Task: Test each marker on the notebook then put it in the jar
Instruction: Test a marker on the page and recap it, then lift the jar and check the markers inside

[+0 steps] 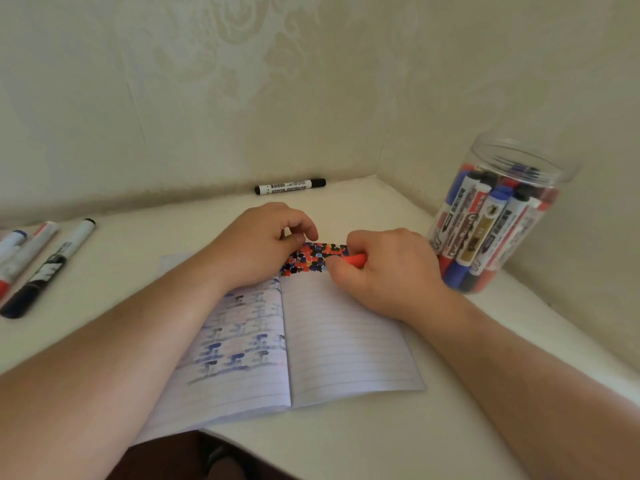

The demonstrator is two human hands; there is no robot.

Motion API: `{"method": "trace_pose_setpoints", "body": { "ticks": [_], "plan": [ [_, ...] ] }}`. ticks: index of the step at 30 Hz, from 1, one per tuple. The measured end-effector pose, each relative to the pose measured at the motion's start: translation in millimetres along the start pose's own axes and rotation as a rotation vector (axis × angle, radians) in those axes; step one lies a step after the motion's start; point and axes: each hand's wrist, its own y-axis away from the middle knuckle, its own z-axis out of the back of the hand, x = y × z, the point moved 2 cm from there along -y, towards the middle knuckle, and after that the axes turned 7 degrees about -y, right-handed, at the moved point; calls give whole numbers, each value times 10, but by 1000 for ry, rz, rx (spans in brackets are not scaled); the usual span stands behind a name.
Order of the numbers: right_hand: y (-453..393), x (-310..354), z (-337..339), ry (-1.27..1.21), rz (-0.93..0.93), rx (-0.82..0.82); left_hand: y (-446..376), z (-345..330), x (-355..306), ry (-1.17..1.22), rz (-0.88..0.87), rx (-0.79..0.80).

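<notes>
Gripping a red marker (356, 259), the right hand (391, 271) is curled tightly round the barrel, with only the red end showing past the knuckles; the tip is hidden, so whether it is touching the paper, or even uncapped, cannot be told. The marker is held over the top of the right page of the open notebook (346, 341), beside a dense band of red, blue and black test marks (311, 258). The left hand (263, 237) is set on the top edge of the notebook near the spine, fingers bent; a small object may be pinched under them, possibly a cap, but this is too hidden to be sure.

Several slips are judged possible. Fresh ink could be smeared by the heel of the right hand, which is resting on the page. If the left hand is lifted, the thin notebook could be dragged by the stroke. The jar (498, 216), standing near the right hand and already crowded with markers, could be knocked by the knuckles, or the marker could be jammed against the others on entry. Untested markers are left on the table (346, 445): a black one (290, 186) by the wall and a group (38, 261) well apart at the left.
</notes>
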Motion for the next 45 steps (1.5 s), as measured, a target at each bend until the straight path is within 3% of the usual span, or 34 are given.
{"method": "trace_pose_setpoints", "body": {
  "ticks": [5,8,11,14,17,20,23,26,31,45],
  "plan": [
    [19,-43,-27,-85,144,6,-23,-7,1,-29,16,-9],
    [68,0,-15,-314,284,80,3,-15,-11,-46,23,24],
    [122,61,198,-613,306,27,33,-7,-30,-80,16,31],
    [153,211,735,-690,424,-169,56,29,-46,-115,12,33],
    [180,185,1442,-843,418,-398,83,49,-87,-190,8,42],
    [137,-82,2044,-887,315,-615,124,43,-114,-227,10,41],
    [8,-456,2244,-823,98,-730,153,23,-113,-276,11,37],
    [-87,-701,2142,-749,-84,-670,147,4,-147,-316,5,34],
    [-141,-652,1998,-559,-116,-453,126,8,-182,-373,-2,26],
    [-228,-674,1999,-716,-231,-477,109,-6,-147,-401,12,21]
  ]
}}
